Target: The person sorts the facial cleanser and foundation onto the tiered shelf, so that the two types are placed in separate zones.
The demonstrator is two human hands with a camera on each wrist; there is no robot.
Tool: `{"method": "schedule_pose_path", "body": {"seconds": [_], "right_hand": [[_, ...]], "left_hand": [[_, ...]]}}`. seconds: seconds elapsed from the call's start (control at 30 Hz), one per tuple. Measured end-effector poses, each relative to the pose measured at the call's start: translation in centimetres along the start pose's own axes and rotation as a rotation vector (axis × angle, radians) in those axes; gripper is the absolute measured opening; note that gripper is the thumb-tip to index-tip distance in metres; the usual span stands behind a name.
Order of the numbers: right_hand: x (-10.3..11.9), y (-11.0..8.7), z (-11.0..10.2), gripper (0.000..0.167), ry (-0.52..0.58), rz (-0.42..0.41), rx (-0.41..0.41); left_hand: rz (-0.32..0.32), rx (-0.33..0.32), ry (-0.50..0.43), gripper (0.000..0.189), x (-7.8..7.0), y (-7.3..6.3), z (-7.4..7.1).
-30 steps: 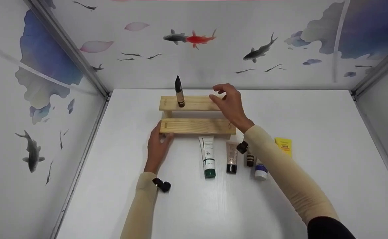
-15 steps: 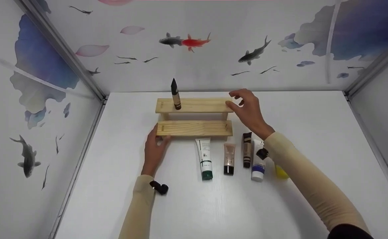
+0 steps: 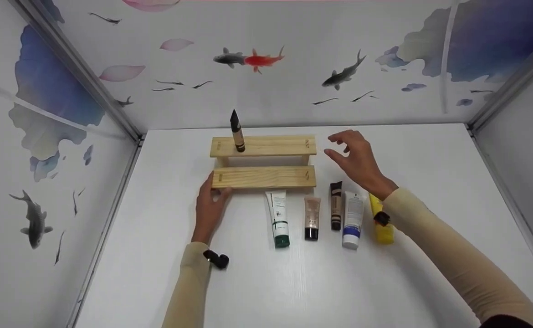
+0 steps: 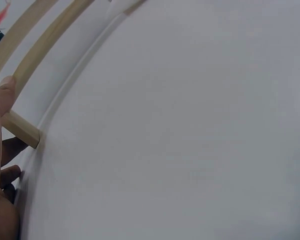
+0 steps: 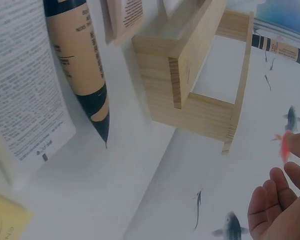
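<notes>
A two-step wooden rack (image 3: pixel 264 176) stands on the white table, its rear board higher than the front one. Upright on the rear board's left part is a dark-and-tan tube (image 3: pixel 238 132) with a pointed top. My left hand (image 3: pixel 209 212) holds the rack's front left end; in the left wrist view the thumb (image 4: pixel 7 90) lies at the board's edge and the fingers reach past the support leg (image 4: pixel 21 129). Right of the rack, my right hand (image 3: pixel 355 157) hovers with nothing in it, thumb and fingers apart and gently bent.
In front of the rack lie a white tube with a green cap (image 3: pixel 279 221), a pinkish tube with a black cap (image 3: pixel 312 218), a dark-and-tan tube (image 3: pixel 336 205), a white-and-blue tube (image 3: pixel 352 221) and a yellow tube (image 3: pixel 383 232). Fish-patterned walls (image 3: pixel 294 91) enclose the table.
My right hand has moved rightward from over the rear board to beside the rack, uncovering tubes below. The left hand stays at the rack; the whole view has shifted slightly.
</notes>
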State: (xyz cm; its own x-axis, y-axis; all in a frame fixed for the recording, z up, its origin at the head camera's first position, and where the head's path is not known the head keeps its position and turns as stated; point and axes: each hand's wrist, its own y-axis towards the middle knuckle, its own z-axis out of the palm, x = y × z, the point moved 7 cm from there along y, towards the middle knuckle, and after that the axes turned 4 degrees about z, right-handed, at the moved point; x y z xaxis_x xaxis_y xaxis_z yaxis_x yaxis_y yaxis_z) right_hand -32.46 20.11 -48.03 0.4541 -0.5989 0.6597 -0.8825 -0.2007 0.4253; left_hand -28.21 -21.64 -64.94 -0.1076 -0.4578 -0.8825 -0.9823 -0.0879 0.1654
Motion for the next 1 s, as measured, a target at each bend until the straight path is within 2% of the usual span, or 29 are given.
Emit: {"method": "schedule_pose_path", "body": {"seconds": [0.5,0.77,1.0], "right_hand": [[-0.9,-4.0,0.7,0.037,-0.012,0.07,0.111],[-1.5,-6.0,1.8,0.038,-0.035,0.108,0.184],[-2.5,-7.2,2.2,0.04,-0.042,0.158,0.237]], "left_hand": [[-0.026,0.002,-0.006,0.089,0.2,-0.1,-0.1],[-0.001,0.004,-0.008,0.091,-0.1,0.0,-0.1],[-0.008,0.004,-0.001,0.089,-0.1,-0.1,0.0]]}}
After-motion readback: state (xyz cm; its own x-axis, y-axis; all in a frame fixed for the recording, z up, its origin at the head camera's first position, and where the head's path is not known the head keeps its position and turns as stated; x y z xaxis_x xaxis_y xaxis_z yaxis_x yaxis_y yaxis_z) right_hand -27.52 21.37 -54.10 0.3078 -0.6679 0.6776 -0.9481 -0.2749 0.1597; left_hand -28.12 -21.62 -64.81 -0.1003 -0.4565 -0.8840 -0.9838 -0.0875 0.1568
